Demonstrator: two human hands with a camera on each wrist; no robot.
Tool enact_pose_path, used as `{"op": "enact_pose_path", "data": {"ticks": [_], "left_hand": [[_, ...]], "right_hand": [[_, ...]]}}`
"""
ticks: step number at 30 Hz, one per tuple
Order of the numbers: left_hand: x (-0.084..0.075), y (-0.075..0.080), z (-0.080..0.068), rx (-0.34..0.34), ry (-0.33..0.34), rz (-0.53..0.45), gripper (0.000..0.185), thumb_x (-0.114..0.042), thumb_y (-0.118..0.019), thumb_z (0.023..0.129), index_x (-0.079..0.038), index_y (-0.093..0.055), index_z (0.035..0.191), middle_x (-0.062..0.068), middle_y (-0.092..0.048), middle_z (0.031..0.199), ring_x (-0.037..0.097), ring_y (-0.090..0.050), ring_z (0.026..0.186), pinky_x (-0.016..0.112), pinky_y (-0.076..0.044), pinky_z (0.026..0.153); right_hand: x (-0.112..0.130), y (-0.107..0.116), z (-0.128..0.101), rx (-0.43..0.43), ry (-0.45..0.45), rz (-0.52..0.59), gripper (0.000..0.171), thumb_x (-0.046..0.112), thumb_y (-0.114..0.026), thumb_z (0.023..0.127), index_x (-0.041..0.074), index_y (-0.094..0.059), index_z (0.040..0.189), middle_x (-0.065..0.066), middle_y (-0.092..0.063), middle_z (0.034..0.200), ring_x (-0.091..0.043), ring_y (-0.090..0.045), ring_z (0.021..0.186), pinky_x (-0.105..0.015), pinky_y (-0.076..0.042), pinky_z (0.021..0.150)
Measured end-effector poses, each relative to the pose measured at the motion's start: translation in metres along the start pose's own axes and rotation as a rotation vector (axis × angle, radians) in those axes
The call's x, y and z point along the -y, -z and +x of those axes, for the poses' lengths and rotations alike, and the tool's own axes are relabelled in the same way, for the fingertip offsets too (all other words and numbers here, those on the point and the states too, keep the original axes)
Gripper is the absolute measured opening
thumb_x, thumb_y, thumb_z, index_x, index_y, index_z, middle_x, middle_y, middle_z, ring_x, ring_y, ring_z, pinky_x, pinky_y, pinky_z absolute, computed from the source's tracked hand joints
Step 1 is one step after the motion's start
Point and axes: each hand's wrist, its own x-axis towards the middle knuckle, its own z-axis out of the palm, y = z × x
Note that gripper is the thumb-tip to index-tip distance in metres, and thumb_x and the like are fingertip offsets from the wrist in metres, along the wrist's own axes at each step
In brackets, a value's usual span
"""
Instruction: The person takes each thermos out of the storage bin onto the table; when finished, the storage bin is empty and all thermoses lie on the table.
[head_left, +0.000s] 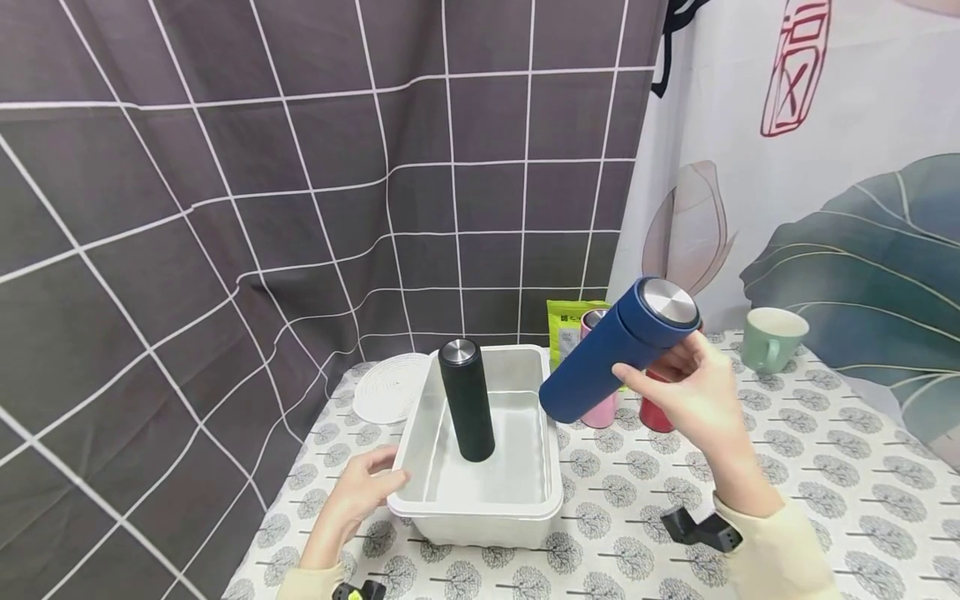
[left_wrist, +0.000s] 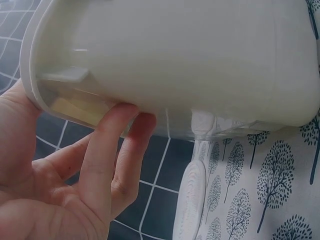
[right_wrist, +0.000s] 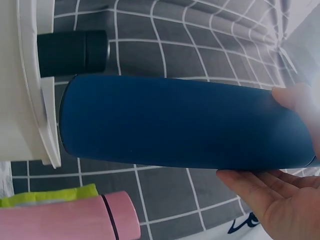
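The blue flask (head_left: 619,350) is held tilted in the air, its base just over the right rim of the white tub (head_left: 420,492), gripped near the capped end by the right hand (head_left: 693,396), fingers curled round it. Inside the tub the black flask (head_left: 466,398) is seen standing upright. The tub's near-left corner is steadied by the left hand (head_left: 360,492), fingers straight against the wall. A knock is the danger: if lowered at this slant, the black flask could be toppled, or the smooth body could slip from so high a grip. The pink flask (head_left: 600,407) is stood just behind.
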Motion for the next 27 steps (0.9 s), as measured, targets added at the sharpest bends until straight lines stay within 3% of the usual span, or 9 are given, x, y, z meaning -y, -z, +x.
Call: {"op": "enact_pose_path", "data": {"ticks": [7, 13, 27], "left_hand": [[0.0, 0.0, 0.001, -0.006, 0.007, 0.007, 0.048, -0.003, -0.066, 0.077, 0.007, -0.061, 0.124, 0.028, -0.063, 0.123, 0.033, -0.067, 0.101, 0.041, -0.061, 0.084], [-0.001, 0.002, -0.001, 0.002, 0.022, -0.002, 0.048, -0.004, -0.066, 0.079, 0.007, -0.06, 0.125, 0.029, -0.062, 0.125, 0.033, -0.067, 0.101, 0.042, -0.061, 0.081], [0.0, 0.002, 0.001, 0.014, 0.024, 0.006, 0.049, -0.005, -0.065, 0.079, 0.008, -0.059, 0.126, 0.03, -0.061, 0.124, 0.032, -0.068, 0.098, 0.041, -0.062, 0.077]], "right_hand": [[-0.007, 0.01, 0.002, -0.026, -0.019, 0.014, 0.052, 0.004, -0.084, 0.073, 0.013, -0.062, 0.119, 0.02, -0.068, 0.093, 0.001, -0.068, 0.081, -0.011, -0.056, 0.077], [-0.014, 0.016, -0.001, -0.037, -0.06, -0.035, 0.054, 0.008, -0.085, 0.072, 0.011, -0.061, 0.121, 0.022, -0.067, 0.093, 0.003, -0.067, 0.083, -0.009, -0.055, 0.078], [-0.036, 0.029, 0.0, -0.012, -0.021, -0.125, 0.055, 0.011, -0.086, 0.071, 0.01, -0.062, 0.12, 0.025, -0.066, 0.088, 0.008, -0.066, 0.081, -0.008, -0.055, 0.075]]}}
